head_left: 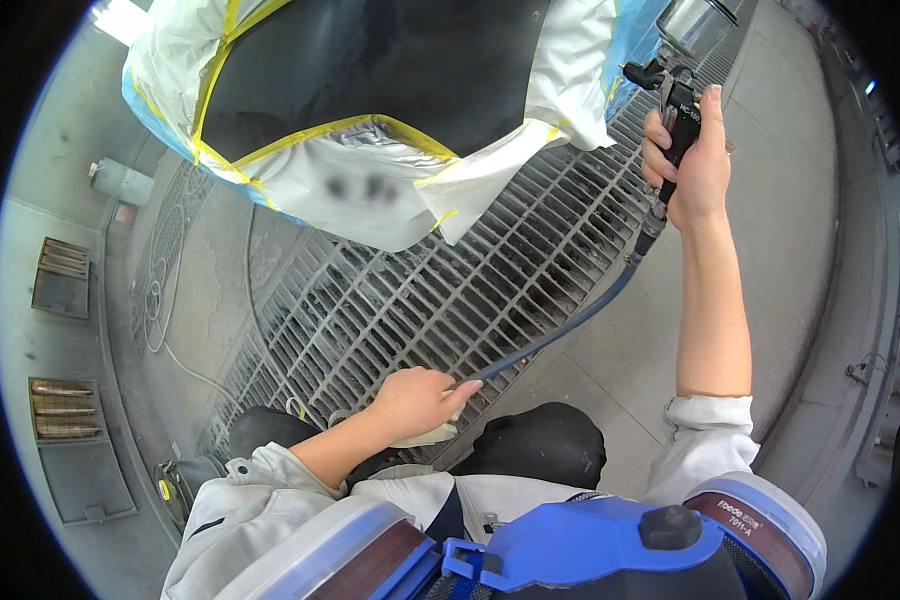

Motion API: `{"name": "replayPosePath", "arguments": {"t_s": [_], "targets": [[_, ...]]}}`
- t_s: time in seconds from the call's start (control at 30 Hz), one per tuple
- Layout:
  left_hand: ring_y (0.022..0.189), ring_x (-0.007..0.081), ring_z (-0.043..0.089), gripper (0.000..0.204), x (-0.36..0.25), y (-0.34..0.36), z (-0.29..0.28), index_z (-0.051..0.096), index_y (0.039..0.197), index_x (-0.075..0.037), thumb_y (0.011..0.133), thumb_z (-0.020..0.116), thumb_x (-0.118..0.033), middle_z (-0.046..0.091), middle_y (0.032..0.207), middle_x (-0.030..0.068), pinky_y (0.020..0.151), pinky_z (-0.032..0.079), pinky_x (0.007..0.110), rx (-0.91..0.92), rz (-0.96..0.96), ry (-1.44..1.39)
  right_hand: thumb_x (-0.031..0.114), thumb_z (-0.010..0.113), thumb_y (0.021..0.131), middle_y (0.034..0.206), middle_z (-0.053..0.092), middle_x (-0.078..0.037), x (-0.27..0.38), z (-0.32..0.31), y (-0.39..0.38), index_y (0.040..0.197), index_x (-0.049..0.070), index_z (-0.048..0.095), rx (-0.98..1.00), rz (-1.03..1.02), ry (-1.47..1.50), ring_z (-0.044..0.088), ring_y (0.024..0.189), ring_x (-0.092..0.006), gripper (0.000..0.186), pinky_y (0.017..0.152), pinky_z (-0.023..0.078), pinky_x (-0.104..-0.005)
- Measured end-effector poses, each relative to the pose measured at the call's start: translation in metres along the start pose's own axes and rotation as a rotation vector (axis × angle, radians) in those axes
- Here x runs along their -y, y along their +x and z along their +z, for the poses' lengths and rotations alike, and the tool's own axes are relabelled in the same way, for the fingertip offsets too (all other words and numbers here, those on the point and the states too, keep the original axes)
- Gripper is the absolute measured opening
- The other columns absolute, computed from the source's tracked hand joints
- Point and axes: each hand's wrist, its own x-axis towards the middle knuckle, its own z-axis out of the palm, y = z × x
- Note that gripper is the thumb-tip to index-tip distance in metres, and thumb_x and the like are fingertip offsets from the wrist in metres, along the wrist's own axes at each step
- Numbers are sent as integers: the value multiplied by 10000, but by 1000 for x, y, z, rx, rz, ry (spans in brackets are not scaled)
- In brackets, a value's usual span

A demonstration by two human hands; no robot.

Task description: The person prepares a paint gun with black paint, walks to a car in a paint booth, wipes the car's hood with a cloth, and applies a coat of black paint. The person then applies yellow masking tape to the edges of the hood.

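My right hand [698,160] is closed round the black handle of a spray gun [678,110] with a metal cup [692,25] on top, at the upper right. A dark hose [590,308] runs from the handle down to my left hand [415,400], whose fingers are closed on it. A pale crumpled item [430,436] shows just under that hand; I cannot tell if it is held. Beside the gun is a dark glossy panel [370,65], bordered by yellow tape and white masking sheet [490,190], which has dark blurry spots on its lower part.
A metal floor grate [510,270] runs diagonally beneath me, beside concrete floor [770,240]. Loose hoses [250,280] lie at the left, near a grey cylinder [120,182] and wall vents [65,410]. My knees [530,445] and a blue respirator [600,550] fill the bottom.
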Motion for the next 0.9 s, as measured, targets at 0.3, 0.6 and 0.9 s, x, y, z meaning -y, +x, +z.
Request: {"name": "replayPosePath", "arguments": {"t_s": [0.3,0.6,0.9], "targets": [[766,433,717,702,32,-21,-9,755,727,-27,1016,543,-630,710,726,217,716,583,514,82,-133,45,624,319,1123,719,513,-7,-43,41,-52,1145,16,588,119,-31,-122,408,493,-71,665,450,353,-250],[752,411,722,701,22,-22,3,769,756,-28,1025,517,-624,715,727,209,695,579,497,156,-70,78,537,401,1139,770,535,10,-61,51,-58,1346,7,604,368,138,28,425,557,-56,604,493,339,-225],[705,417,712,684,12,7,16,744,703,-29,1024,537,-596,696,682,202,649,573,507,-21,3,54,676,295,1103,638,411,16,-54,-13,-9,870,77,523,104,57,27,345,472,-84,682,455,325,-267]]}}
